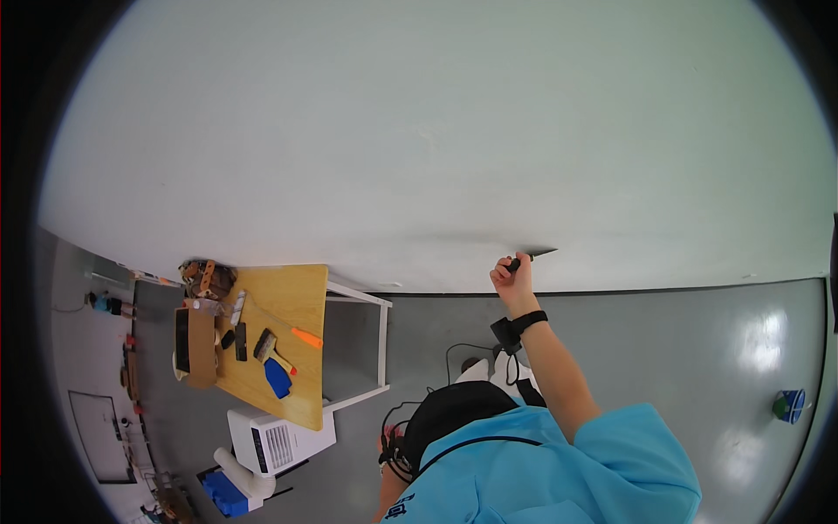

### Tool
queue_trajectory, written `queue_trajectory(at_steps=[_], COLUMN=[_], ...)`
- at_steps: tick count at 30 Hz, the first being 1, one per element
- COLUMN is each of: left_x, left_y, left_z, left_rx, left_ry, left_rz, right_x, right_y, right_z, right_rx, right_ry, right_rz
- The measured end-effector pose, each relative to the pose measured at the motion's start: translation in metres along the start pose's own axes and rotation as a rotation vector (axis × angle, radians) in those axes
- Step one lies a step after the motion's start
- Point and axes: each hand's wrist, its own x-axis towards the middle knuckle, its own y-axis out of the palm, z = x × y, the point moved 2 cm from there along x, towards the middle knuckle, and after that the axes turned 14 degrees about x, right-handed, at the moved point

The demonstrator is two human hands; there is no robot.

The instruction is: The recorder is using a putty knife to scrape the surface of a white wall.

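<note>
My right hand [512, 278] is closed around the dark handle of a bladed hand tool [542, 252], held close to the white wall [445, 164]. The blade looks thin and tapered from this angle and points right; whether it touches the wall I cannot tell. A black band with a small box is strapped to my right wrist. Down by my hip, my left hand [391, 440] is mostly hidden behind dark cables and a black pouch, so its fingers are unclear.
To the left stands a wooden-topped table [308, 281] bearing a wide brush [265, 345], a blue scraper [278, 378], an orange-handled tool [306, 337], a cardboard box [204, 354] and a bag [208, 278]. A portable air conditioner [288, 442] stands below it. A bucket [789, 406] sits far right; a cable loops near my feet.
</note>
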Motion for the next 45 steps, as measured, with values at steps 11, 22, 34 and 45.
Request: queue_trajectory(at_steps=[11,22,34,45], left_x=[-0.008,-0.014,-0.029,-0.039], left_y=[0.002,0.007,0.017,0.027], left_z=[-0.001,0.005,-0.008,0.009], left_rx=[-0.006,-0.002,-0.047,0.212], left_ry=[-0.001,-0.005,0.022,0.128], left_rz=[-0.013,-0.014,-0.053,-0.119], right_x=[0.008,-0.001,0.002,0.009], right_y=[-0.017,-0.029,-0.046,-0.046], right_z=[0.028,0.08,0.12,-0.009], right_rx=[-0.025,-0.164,-0.26,-0.361], right_ry=[-0.014,-0.253,-0.28,0.176], right_rz=[-0.057,-0.094,-0.107,-0.051])
